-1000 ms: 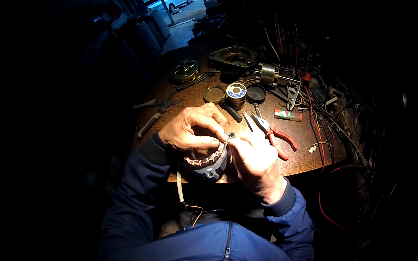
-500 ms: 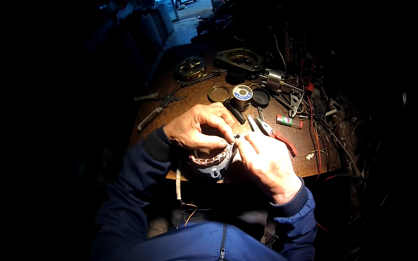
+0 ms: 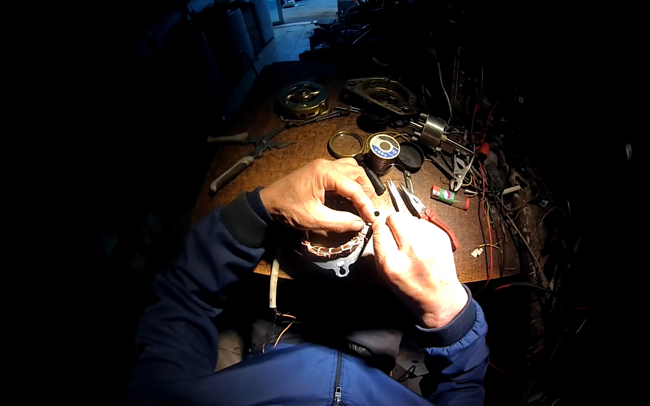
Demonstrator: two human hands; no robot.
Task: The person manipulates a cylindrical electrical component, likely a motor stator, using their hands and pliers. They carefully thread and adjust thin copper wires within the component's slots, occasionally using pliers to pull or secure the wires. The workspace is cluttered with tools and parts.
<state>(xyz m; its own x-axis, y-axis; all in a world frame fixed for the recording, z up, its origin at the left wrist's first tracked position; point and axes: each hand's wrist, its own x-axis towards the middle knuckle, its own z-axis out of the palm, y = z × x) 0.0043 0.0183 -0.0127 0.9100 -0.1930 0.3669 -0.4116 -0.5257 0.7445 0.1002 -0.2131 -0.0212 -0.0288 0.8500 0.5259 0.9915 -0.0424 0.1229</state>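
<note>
A motor stator (image 3: 342,264) with a grey metal housing sits at the table's near edge, its copper winding (image 3: 330,249) bound with pale lacing. My left hand (image 3: 315,196) arches over the stator, thumb and forefinger closed at the winding's right side. Close against those fingertips, my right hand (image 3: 418,264) is closed in a pinch from the right. What either hand holds is too small and too covered by fingers to make out. Just beyond the right hand lie red-handled pliers (image 3: 439,227), jaws pointing away from me.
A solder spool (image 3: 384,150) stands behind my hands, between a round brass-coloured ring (image 3: 346,144) and a dark round lid (image 3: 410,157). Pale-handled pliers (image 3: 233,172) lie left. On the right are a lighter (image 3: 449,197), a metal rotor (image 3: 430,130) and tangled wires (image 3: 484,183). A pale sleeved cable (image 3: 274,284) hangs in front.
The view has shifted slightly, so the tabletop things sit a little differently in the picture. Both hands keep their pinch at the same side of the winding.
</note>
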